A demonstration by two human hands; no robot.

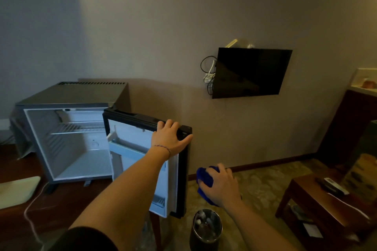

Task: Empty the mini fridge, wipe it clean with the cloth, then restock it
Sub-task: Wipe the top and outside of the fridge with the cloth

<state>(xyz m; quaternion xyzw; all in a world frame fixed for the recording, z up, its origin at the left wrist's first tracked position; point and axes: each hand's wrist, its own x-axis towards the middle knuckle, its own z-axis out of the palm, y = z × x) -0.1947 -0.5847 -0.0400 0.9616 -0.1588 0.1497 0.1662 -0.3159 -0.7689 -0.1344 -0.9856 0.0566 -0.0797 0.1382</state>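
Observation:
The grey mini fridge (67,96) stands at the left on a dark wooden surface. Its white inside shows a wire shelf (79,127) and nothing on it. The black-framed door (183,169) is swung wide open toward me. My left hand (170,137) grips the door's top corner, fingers over the top edge and thumb on the outer side. Right of the door, my right hand (221,185) holds a bunched blue cloth (205,178) in the air above the carpet.
A dark round bin (206,230) with bottles in it stands on the carpet below the door. A white cable (30,210) trails across the wood at the left. A low wooden table (318,204) is at the right, a wall-mounted TV (251,72) behind.

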